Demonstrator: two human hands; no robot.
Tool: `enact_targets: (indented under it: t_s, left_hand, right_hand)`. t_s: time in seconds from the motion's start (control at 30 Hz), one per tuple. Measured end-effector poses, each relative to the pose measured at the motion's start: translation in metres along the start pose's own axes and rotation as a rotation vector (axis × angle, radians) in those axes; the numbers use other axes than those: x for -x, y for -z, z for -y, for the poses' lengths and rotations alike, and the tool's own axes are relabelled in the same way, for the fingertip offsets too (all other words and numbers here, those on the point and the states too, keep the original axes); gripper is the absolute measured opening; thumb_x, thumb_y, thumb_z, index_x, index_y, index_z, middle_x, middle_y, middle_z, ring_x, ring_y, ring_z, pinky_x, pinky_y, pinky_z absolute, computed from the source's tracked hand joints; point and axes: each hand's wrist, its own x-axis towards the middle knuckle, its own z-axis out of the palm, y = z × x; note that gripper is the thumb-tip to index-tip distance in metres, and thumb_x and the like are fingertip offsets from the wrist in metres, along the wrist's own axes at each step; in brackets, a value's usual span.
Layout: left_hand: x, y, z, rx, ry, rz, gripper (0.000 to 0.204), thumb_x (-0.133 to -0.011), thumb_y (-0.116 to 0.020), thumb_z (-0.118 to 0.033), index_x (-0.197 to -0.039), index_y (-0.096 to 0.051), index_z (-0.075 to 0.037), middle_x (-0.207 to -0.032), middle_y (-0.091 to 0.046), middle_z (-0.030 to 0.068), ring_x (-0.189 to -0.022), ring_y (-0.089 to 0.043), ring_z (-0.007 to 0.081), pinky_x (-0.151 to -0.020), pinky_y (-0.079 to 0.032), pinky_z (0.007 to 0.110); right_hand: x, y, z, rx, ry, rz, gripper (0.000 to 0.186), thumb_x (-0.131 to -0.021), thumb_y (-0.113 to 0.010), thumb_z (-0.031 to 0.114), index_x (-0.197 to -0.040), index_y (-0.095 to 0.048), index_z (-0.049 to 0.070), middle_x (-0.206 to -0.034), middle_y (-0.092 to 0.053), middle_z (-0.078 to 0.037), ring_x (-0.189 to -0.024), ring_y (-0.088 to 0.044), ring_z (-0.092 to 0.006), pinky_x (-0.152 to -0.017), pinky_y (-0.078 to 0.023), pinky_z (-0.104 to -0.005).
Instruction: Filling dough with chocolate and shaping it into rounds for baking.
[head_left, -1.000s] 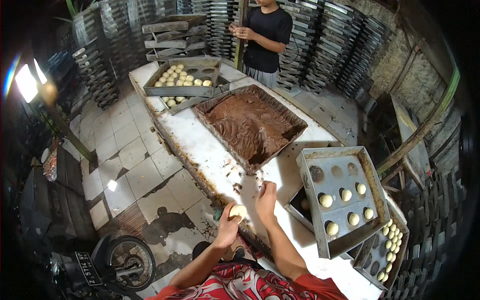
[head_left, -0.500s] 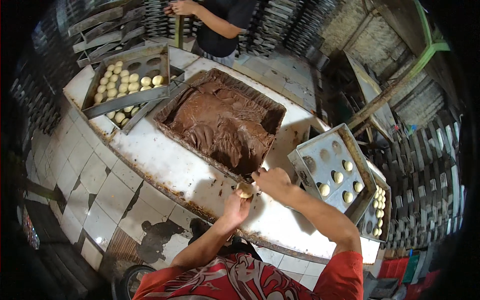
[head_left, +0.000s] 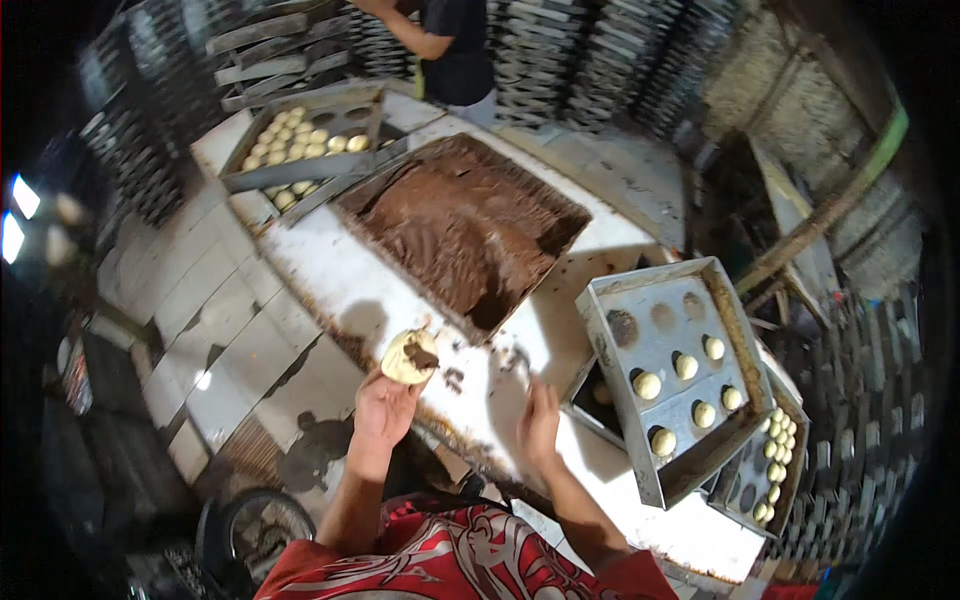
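Over the table's front edge, my left hand [head_left: 384, 410] grips a flattened dough round [head_left: 402, 358]. A dab of brown chocolate filling [head_left: 421, 355] sits on the dough's upper face. My right hand [head_left: 541, 420] is to the right, apart from the dough, with its fingers closed round a thin spreading tool [head_left: 527, 368]; the tool's far end is blurred. Beyond both hands, a rectangular metal pan [head_left: 352, 226] is filled with thick brown chocolate paste [head_left: 450, 215], with a scooped hollow at its near corner.
At the right, a metal tray [head_left: 655, 318] with several dough balls rests tilted on other trays. More dough balls fill a tray [head_left: 240, 180] at the far left. The white tabletop [head_left: 320, 265] has brown smears and crumbs. A person [head_left: 455, 50] in dark clothing stands beyond the table.
My left hand has moved left with the dough, and the chocolate on it now shows. My right hand has drawn back from the dough, nearer to me. The whole view has shifted.
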Motion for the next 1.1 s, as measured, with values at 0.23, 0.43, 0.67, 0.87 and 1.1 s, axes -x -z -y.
enact_targets:
  t_s: [0.23, 0.43, 0.67, 0.87, 1.1]
  left_hand:
    - [0.088, -0.028, 0.03, -0.043, -0.021, -0.079, 0.032, -0.085, -0.059, -0.007, -0.116, -0.052, -0.003, -0.107, -0.061, 0.0078, -0.097, -0.059, 0.0221, -0.089, -0.047, 0.039]
    - [0.165, -0.015, 0.045, -0.358, 0.298, 0.063, 0.028, -0.086, -0.056, -0.003, -0.113, -0.052, 0.0, -0.104, -0.059, 0.0078, -0.091, -0.06, 0.0191, -0.08, -0.05, 0.03]
    - [0.197, -0.003, 0.066, -0.132, 0.411, -0.102, 0.027, -0.089, -0.047, -0.007, -0.114, -0.052, -0.001, -0.104, -0.06, 0.0093, -0.086, -0.062, 0.0205, -0.071, -0.053, 0.03]
    - [0.239, -0.038, 0.126, -0.395, 0.603, 0.12, 0.033, -0.088, -0.045, 0.002, -0.121, -0.047, 0.0, -0.112, -0.056, 0.0108, -0.1, -0.058, 0.0216, -0.086, -0.049, 0.037]
    - [0.266, -0.102, 0.255, -0.42, 0.789, 0.221, 0.027, -0.093, -0.051, -0.011, -0.117, -0.051, 0.001, -0.107, -0.058, 0.0094, -0.089, -0.06, 0.0183, -0.079, -0.051, 0.033]
  right_hand:
    - [-0.022, -0.028, 0.01, 0.243, 0.266, -0.139, 0.048, -0.081, -0.052, -0.001, -0.129, -0.045, 0.002, -0.112, -0.047, -0.023, -0.097, -0.05, -0.0327, -0.086, -0.043, -0.0372]
    - [0.034, 0.052, 0.104, -0.709, 0.159, 0.88, 0.027, -0.091, -0.053, 0.02, -0.109, -0.06, 0.002, -0.102, -0.058, -0.013, -0.092, -0.056, -0.0244, -0.083, -0.044, -0.0316]
    - [0.144, 0.104, 0.105, -0.003, 0.699, 0.33, 0.025, -0.075, -0.069, 0.01, -0.097, -0.061, 0.003, -0.1, -0.055, -0.012, -0.091, -0.056, -0.0299, -0.078, -0.048, -0.0363]
    - [0.169, 0.201, 0.08, -0.011, 0.089, 0.546, 0.02, -0.08, -0.064, 0.008, -0.097, -0.056, 0.002, -0.094, -0.057, -0.015, -0.076, -0.06, -0.0313, -0.068, -0.05, -0.0397]
    - [0.26, 0.27, -0.02, 0.056, 0.077, -0.101, 0.021, -0.074, -0.069, 0.009, -0.092, -0.058, 0.003, -0.1, -0.048, -0.015, -0.096, -0.048, -0.0362, -0.081, -0.043, -0.0429]
